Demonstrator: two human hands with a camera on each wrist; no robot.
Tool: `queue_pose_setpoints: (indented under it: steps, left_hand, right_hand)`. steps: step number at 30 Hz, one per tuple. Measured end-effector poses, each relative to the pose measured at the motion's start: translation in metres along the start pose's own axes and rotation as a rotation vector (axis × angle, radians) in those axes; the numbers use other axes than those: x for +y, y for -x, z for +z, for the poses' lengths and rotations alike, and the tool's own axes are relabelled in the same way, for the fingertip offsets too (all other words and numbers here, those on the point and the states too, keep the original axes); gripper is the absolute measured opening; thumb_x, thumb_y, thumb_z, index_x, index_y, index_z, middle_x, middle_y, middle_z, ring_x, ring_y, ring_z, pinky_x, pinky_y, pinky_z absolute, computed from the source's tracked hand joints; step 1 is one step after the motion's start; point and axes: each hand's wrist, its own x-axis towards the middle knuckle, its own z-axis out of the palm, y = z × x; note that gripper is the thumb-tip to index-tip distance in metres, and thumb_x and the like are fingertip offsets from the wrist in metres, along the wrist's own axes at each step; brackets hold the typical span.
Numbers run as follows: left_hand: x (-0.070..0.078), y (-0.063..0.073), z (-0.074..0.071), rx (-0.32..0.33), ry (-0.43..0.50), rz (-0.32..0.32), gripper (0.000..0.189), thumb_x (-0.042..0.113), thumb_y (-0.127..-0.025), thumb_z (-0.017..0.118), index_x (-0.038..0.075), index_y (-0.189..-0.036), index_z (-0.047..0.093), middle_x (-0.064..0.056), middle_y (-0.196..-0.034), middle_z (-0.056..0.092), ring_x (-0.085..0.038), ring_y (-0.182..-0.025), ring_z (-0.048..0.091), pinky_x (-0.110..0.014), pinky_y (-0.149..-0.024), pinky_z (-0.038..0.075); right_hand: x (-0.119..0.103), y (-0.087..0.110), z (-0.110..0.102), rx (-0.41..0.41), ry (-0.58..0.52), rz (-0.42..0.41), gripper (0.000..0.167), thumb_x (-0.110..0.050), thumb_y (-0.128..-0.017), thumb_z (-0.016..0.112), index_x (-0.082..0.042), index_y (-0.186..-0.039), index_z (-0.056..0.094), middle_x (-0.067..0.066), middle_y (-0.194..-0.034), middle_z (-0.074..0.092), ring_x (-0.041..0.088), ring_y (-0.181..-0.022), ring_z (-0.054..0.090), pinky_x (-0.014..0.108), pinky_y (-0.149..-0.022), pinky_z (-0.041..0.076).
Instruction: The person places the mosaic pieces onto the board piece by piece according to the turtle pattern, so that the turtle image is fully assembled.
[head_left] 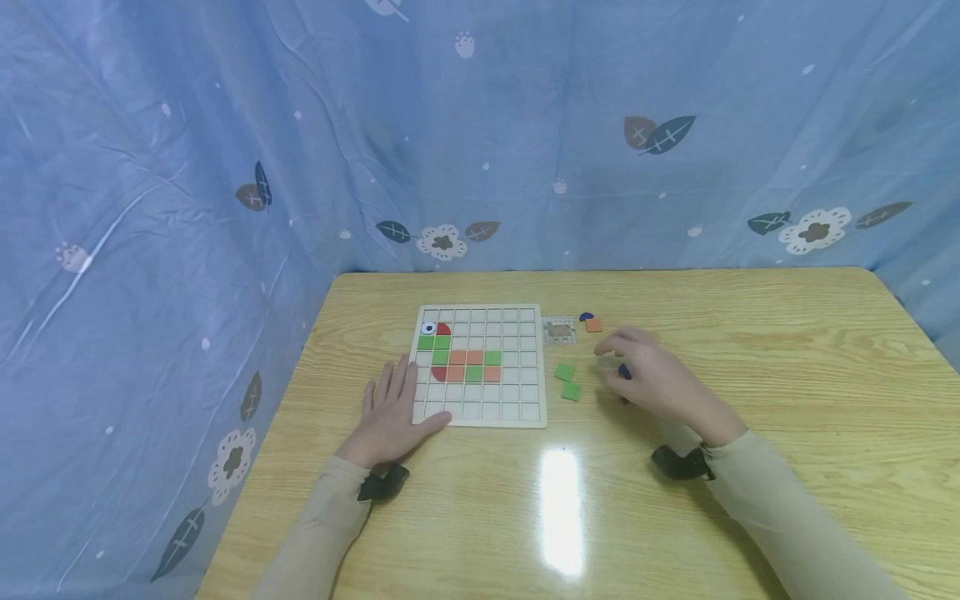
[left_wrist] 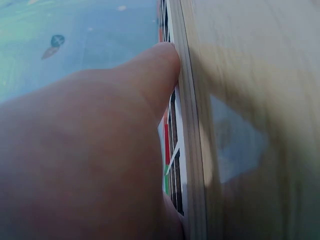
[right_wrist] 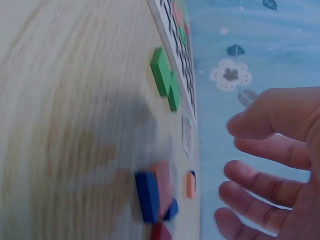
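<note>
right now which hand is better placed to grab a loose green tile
Probably the right hand, empty and near the loose green tiles; the left hand rests at the left edge of the grid board.

The left sleeve [head_left: 318, 521] was long, plain and pale beige, with soft creases; the right sleeve [head_left: 795, 510] matched it in colour, its cuff ending at the wrist; a small, bulky black left wrist device [head_left: 384, 482] and a similar black right wrist device [head_left: 678, 463] sat beside the cuffs; the left hand [head_left: 392, 415] and right hand [head_left: 658, 377] were bare.
</note>
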Motion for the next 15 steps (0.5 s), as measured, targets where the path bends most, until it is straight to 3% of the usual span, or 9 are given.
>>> queue_pose_setpoints:
  steps: [9, 15]
  left_hand:
    - [-0.002, 0.0, 0.002, 0.003, -0.007, 0.013, 0.111, 0.069, -0.097, 0.055, -0.002, -0.166, 0.004, -0.019, -0.175, -0.004, -0.046, -0.16, -0.006, -0.07, -0.124, -0.001]
    - [0.0, 0.0, -0.001, -0.015, -0.027, -0.002, 0.111, 0.069, -0.097, 0.054, -0.001, -0.166, 0.003, -0.018, -0.175, -0.006, -0.044, -0.161, -0.007, -0.069, -0.124, -0.001]
  right_hand:
    - [0.002, 0.009, -0.007, -0.09, 0.049, 0.036, 0.039, -0.006, -0.088, 0.079, 0.003, -0.124, 0.068, 0.02, -0.116, 0.062, 0.02, -0.081, 0.049, 0.034, -0.069, 0.045]
    - [-0.004, 0.012, -0.001, -0.084, 0.085, 0.026, 0.04, -0.004, -0.084, 0.079, 0.004, -0.122, 0.068, 0.017, -0.107, 0.058, 0.021, -0.081, 0.047, 0.036, -0.071, 0.044]
